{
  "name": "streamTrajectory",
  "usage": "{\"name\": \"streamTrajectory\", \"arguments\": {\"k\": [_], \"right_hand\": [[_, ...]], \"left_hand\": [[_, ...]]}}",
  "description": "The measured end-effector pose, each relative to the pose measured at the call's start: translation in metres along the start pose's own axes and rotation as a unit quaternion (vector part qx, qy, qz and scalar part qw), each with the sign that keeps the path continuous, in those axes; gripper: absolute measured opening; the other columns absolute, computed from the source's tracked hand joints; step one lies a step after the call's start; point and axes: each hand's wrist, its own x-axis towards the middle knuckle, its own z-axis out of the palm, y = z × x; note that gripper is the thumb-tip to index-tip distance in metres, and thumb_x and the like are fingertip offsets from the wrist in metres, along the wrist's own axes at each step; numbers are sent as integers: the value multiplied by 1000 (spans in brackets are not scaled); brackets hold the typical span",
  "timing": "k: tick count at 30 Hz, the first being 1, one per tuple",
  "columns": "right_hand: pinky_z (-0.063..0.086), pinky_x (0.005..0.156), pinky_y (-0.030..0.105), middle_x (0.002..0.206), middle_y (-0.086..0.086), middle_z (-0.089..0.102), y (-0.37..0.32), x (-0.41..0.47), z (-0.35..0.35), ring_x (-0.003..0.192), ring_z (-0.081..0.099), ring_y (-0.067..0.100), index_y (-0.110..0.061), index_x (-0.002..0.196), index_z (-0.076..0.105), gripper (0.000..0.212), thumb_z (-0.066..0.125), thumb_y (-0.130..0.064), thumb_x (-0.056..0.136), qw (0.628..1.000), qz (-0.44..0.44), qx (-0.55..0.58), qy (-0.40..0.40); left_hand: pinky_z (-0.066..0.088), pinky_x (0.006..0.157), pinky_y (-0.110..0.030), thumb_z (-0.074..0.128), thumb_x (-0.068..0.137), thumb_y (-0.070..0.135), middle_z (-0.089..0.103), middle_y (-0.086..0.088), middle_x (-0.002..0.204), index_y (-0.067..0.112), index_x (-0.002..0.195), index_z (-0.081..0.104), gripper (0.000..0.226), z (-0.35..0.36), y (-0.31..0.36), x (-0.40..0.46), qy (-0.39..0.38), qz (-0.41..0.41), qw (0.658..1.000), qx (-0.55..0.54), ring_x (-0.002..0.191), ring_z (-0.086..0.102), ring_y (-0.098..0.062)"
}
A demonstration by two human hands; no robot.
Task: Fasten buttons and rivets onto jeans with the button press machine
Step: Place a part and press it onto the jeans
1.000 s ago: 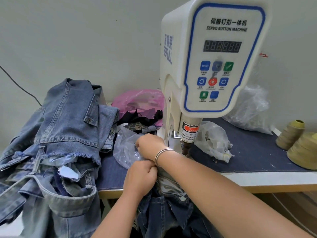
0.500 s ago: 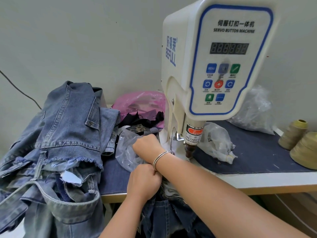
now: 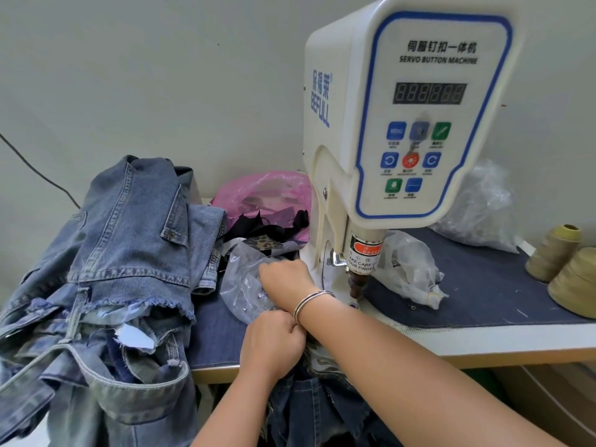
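Standing at the back of the table, the white button press machine faces the camera with a blue-bordered panel that reads "SERVO BUTTON MACHINE" under a row of Chinese characters; its side carries the brand "BEFULL" in blue, running vertically. A dark six-digit display sits above coloured keys, one marked "MENU". Below the head, a red and white warning label reads "TAKE CARE OF YOUR FINGERS", partly cut off. The punch points straight down, its long axis upright, just above the base.

The right hand, a silver bangle on its wrist, reaches leftward across the body into a clear plastic bag just left of the machine; its fingers are hidden, so I cannot tell whether they are closed on anything. The left hand is clenched in a fist at the table edge, gripping dark jeans that hang down in front.

A heap of lighter denim jeans fills the left. Two cones of olive thread stand at the right edge.
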Motion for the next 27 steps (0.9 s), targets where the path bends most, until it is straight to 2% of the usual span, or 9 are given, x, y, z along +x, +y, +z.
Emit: {"name": "streamTrajectory", "arguments": {"k": [6, 9, 12, 15, 18, 20, 22, 25, 27], "right_hand": [[32, 69, 33, 105, 6, 65, 2, -4, 0, 98, 60, 28, -14, 109, 53, 18, 42, -14, 95, 991, 64, 119, 8], [36, 71, 33, 101, 5, 67, 5, -10, -6, 93, 60, 27, -19, 102, 57, 17, 44, -28, 95, 961, 129, 246, 20], [43, 77, 33, 93, -3, 67, 3, -21, -13, 90, 60, 21, -21, 97, 61, 14, 51, -30, 92, 925, 169, 340, 20], [44, 72, 26, 74, -10, 59, -1, -35, -27, 76, 57, 11, -21, 86, 62, 5, 59, -23, 89, 861, 197, 464, 63], [44, 58, 16, 59, -12, 58, -5, -60, -44, 55, 53, -1, -20, 73, 61, 14, 64, -17, 86, 763, 200, 605, 103], [44, 52, 14, 53, -12, 58, -6, -78, -56, 46, 51, -2, -24, 71, 60, 17, 63, -19, 87, 721, 194, 657, 103], [44, 52, 16, 55, -10, 58, -2, -92, -64, 46, 50, 1, -24, 73, 59, 18, 59, -21, 90, 728, 190, 652, 92], [49, 60, 23, 66, -3, 59, 3, -105, -69, 50, 52, 5, -21, 78, 56, 14, 56, -21, 92, 804, 187, 562, 54], [49, 59, 22, 66, 0, 60, 4, -111, -68, 45, 52, 5, -20, 81, 56, 11, 56, -19, 92, 823, 189, 533, 50]], "left_hand": [[19, 44, -28, 47, 77, 21, 39, 4, 50, 16, 45, 31, 36, -1, 0, 0, -4, 2, 1000, 11, 47, 34, -14], [21, 45, -29, 40, 72, 27, 42, 4, 50, 16, 46, 33, 30, -2, 0, 0, -5, 0, 1000, -8, 49, 38, -15], [23, 46, -32, 36, 67, 30, 44, 3, 48, 18, 44, 37, 26, -2, 2, -1, 2, -4, 999, -33, 50, 41, -16], [19, 45, -30, 36, 67, 30, 41, 5, 45, 34, 48, 49, 24, -4, 4, -3, 11, 4, 998, -55, 47, 39, -13], [19, 45, -30, 42, 75, 27, 42, 3, 45, 42, 52, 49, 29, -6, 4, -4, 19, 7, 998, -65, 47, 38, -13], [19, 45, -30, 45, 78, 24, 39, 2, 44, 46, 51, 50, 35, -6, 4, -4, 24, 11, 998, -65, 46, 36, -14], [20, 45, -30, 39, 73, 28, 39, 1, 44, 40, 49, 49, 29, -5, 4, -4, 24, 14, 998, -56, 48, 37, -14], [25, 46, -29, 44, 77, 27, 49, 2, 48, 37, 50, 49, 30, -4, 3, -4, 22, 3, 998, -62, 53, 46, -13], [28, 48, -29, 49, 79, 19, 52, 5, 49, 41, 52, 53, 35, -5, 3, -4, 15, 1, 998, -57, 55, 48, -9]]}}
